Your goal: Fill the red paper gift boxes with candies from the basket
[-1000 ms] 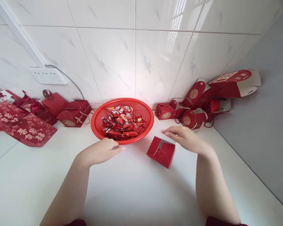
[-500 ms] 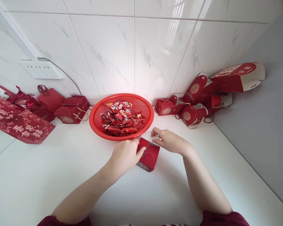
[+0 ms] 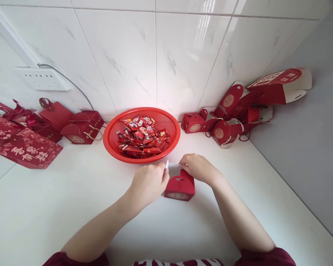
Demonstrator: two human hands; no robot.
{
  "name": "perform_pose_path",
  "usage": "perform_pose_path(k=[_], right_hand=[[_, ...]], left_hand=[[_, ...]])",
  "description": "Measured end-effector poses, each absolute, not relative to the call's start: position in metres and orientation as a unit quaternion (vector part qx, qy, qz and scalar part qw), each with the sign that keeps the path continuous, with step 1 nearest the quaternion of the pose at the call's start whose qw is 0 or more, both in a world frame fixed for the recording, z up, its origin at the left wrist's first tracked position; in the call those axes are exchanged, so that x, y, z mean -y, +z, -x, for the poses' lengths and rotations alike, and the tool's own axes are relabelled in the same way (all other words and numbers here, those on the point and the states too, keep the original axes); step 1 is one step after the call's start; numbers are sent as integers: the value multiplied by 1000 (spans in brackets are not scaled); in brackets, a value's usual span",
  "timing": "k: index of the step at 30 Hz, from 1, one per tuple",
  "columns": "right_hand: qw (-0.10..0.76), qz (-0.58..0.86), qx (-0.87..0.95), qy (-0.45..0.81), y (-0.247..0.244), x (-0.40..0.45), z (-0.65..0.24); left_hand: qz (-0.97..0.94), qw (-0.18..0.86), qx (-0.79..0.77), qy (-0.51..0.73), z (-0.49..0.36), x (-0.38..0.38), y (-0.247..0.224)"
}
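A small red box (image 3: 180, 186) with a gold round emblem stands on the white table, its top partly open so that the pale inside shows. My left hand (image 3: 151, 181) pinches a flap at the box's left side, the flap's white edge standing up by the thumb. On the right rim, my right hand (image 3: 197, 167) has its fingers closed on the box's edge. Just behind the box is a red plastic basket (image 3: 111, 147) holding many candies (image 3: 144, 137) in red wrappers.
Red gift boxes (image 3: 83, 127) and bags (image 3: 30, 149) stand at the left by the wall. More red boxes (image 3: 227, 133) are piled at the right, near the grey panel (image 3: 302, 147). A white socket strip (image 3: 43, 78) with a cable is on the tiled wall.
The box has turned to face me more squarely and its top has opened. My left hand has lifted a flap, and my right hand has come onto the box's right edge.
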State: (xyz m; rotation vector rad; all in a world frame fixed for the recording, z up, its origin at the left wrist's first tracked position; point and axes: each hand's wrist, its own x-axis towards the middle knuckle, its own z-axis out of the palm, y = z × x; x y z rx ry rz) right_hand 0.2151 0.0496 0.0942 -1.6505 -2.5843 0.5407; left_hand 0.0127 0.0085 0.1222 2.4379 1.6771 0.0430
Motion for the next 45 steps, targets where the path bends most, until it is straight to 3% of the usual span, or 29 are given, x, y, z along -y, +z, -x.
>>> perform_pose_path(k=[7,14,19,26,30,33,38,45], right_hand=[[19,519,837,173,99,-48,-218],[55,516,836,178,100,-45,-214],[154,435,848,263,104,-39,-209],[88,356,887,280,109,-38,-205],[143,333,844,396,125,-33,-219],[97,357,799,473,134,-28,-231],[-3,390,842,373,127,-23,-230],[-17,394,856,334,125,-25,-223]], left_hand=[[-800,55,-597,-10,-12,-10,120],[-791,255,-556,-16,-15,-23,109],[-774,304,-555,-17,-9,-28,112],[-790,264,-553,12,-8,-30,113],[-802,239,-546,44,-8,-32,113],[-812,236,-534,32,-6,-33,111],[-832,198,-518,-2,-4,-34,107],[-828,224,-514,-2,-7,-33,111]])
